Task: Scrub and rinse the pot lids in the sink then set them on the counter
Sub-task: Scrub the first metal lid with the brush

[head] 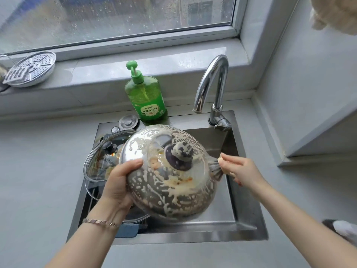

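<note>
sink basin (228,206) beneath soapy steel lid (173,188)

soap btl (146,97) | label: 柠檬洗洁精 | smaller txt unreadable

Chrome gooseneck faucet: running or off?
Off. No water falls from the spout of the chrome gooseneck faucet, and the steel domed lid is coated in unrinsed foam.

Straight beyond the fingers (231,161) rises a chrome tap (211,88). Beyond them and to the left, a green pump bottle of dish soap (145,97) stands upright, with a round metal stopper (128,121) just beside it. Far left of the fingers, a perforated steamer plate (31,68) rests on the windowsill (173,60) below a rain-spotted window (116,16).
</note>
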The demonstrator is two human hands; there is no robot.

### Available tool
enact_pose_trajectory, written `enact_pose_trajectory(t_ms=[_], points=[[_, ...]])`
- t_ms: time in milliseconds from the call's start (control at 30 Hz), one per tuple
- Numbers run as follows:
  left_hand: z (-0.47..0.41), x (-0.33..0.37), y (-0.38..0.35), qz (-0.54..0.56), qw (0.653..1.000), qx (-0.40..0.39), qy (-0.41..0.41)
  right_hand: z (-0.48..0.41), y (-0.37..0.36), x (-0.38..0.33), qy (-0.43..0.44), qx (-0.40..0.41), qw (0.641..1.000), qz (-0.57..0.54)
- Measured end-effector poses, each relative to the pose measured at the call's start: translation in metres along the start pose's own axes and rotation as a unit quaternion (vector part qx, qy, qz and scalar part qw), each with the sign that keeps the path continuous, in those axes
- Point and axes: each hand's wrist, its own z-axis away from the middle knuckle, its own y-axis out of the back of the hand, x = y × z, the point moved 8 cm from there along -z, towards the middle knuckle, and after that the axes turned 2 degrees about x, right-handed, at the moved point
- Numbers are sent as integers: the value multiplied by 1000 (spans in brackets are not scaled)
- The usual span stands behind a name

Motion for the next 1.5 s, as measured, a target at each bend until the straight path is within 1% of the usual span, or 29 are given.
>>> enact_pose_trajectory(t_ms=[33,100,200,300,367,433,467,500,533,600,633,700,767,833,900,1000,1033,1067,1133,1167,1233,1267,1300,1333,1367,1433,1500], points=[[-2,0,0,16,1000,16,1,6,-4,-1,21,-5,1000,-8],[-5,1,-3,33,998,45,-5,4,-12,-4,66,-2,998,22],[-2,-2,-20,13,999,48,-8,-20,-15,-25,83,32,996,27],[4,-10,-30,12,998,58,15,-36,-10,-26,46,60,997,4],[4,-11,-28,27,995,92,21,-22,-9,-8,17,58,997,51],[1,-11,-24,21,991,135,10,-1,-15,17,-36,-1,988,150],[-1,-12,-24,12,989,147,6,9,-17,24,-57,-31,982,179],[-5,-12,-24,-3,988,154,0,14,-15,24,-57,-36,980,188],[-9,-13,-28,-24,987,158,-3,17,-9,17,-43,-21,981,188],[-13,-14,-40,-41,987,156,-7,26,7,-15,15,32,983,182],[-16,-17,-48,-34,988,151,3,31,10,-31,40,37,984,170],[-22,-24,-65,-12,991,132,27,44,3,-56,84,3,982,169],[-26,-28,-84,14,993,109,40,57,-7,-72,137,-18,959,246],[-30,-30,-99,18,995,83,45,63,-11,-77,190,-1,925,329],[-31,-31,-115,19,998,39,52,69,-2,-83,222,70,900,369],[-30,-31,-127,21,997,-27,70,75,11,-102,327,182,853,364],[-31,-31,-127,0,996,-45,74,70,17,-105,321,202,859,344],[-33,-34,-124,-41,995,-57,75,60,23,-102,285,201,881,319],[-35,-41,-108,-156,984,-53,70,35,27,-85,177,152,931,281],[-36,-46,-96,-226,971,-39,63,26,28,-74,136,135,943,272],[-35,-53,-65,-374,927,2,30,15,31,-55,83,120,954,261],[-32,-58,-49,-421,907,19,23,13,34,-48,63,116,956,261],[-30,-66,-34,-438,898,33,32,11,38,-43,45,112,959,255],[-27,-76,-20,-428,901,41,56,9,43,-39,31,107,964,243],[-24,-85,-9,-399,913,38,83,7,48,-38,23,102,969,224],[-18,-100,1,-328,935,0,135,4,54,-39,13,85,983,165],[-14,-98,3,-299,941,-59,149,2,59,-37,-3,63,993,104]])
